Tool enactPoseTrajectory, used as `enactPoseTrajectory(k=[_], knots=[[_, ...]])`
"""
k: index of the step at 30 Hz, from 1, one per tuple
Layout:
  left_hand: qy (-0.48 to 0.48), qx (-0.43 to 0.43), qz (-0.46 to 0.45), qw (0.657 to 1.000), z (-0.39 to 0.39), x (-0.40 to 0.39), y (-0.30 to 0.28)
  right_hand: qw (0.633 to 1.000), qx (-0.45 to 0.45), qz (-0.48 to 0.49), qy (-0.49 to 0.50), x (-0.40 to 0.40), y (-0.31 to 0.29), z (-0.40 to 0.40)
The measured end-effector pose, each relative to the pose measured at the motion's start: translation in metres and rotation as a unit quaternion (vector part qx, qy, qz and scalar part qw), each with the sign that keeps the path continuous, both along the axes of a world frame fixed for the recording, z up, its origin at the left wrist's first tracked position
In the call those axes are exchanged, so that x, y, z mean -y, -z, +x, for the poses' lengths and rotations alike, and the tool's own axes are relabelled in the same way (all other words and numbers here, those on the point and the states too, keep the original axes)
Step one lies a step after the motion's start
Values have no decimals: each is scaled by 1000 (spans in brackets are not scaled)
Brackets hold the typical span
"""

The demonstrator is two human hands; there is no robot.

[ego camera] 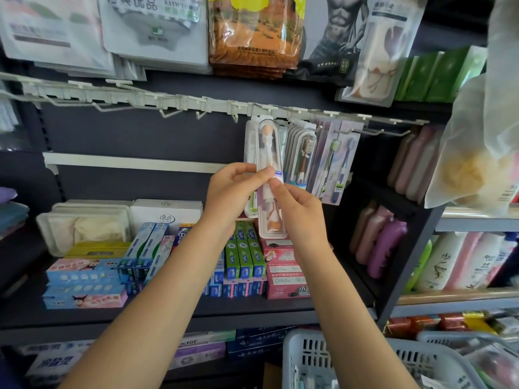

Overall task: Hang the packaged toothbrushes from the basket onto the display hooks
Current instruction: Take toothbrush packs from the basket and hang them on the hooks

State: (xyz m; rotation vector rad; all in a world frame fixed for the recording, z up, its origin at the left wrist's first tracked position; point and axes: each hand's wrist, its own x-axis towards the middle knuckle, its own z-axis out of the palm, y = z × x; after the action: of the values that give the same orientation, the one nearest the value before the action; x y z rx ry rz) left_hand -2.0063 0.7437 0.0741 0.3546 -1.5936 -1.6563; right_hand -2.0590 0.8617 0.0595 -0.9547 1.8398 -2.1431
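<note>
A packaged toothbrush [270,153] in a clear case with an orange and white brush stands upright, its top at the hook rail [196,103]. My left hand [234,192] grips the case's middle from the left. My right hand [299,206] pinches it from the right with thumb and fingers. Several other packaged toothbrushes [323,161] hang on hooks just to the right. Whether the held case sits on a hook I cannot tell. The grey slotted basket [306,357] stands at the bottom right, partly behind my right forearm.
Bare white hooks [168,112] line the rail to the left. Toothpaste boxes [244,259] fill the shelf below my hands. Bottles [384,242] stand on shelves at right. A plastic bag [477,153] hangs at the upper right. Packaged towels [157,29] hang above.
</note>
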Motion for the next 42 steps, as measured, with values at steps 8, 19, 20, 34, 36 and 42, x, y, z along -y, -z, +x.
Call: enactPoseTrajectory(k=[8, 19, 20, 34, 36, 42], knots=[[-9, 20, 7, 1000, -9, 9, 10, 1000, 22, 21, -3, 15, 10, -11], [6, 117, 18, 993, -17, 26, 77, 988, 145, 49, -21, 29, 77, -33], [4, 120, 19, 993, -18, 26, 81, 988, 148, 48, -19, 32, 79, -35], [-56, 119, 22, 991, -65, 58, 81, 979, 195, 63, 1, 85, 78, -79], [-63, 120, 18, 991, -65, 58, 82, 979, 194, 67, -3, 86, 79, -81], [-98, 172, -10, 980, -48, 47, 93, 975, 201, 99, -12, 59, 90, -73]])
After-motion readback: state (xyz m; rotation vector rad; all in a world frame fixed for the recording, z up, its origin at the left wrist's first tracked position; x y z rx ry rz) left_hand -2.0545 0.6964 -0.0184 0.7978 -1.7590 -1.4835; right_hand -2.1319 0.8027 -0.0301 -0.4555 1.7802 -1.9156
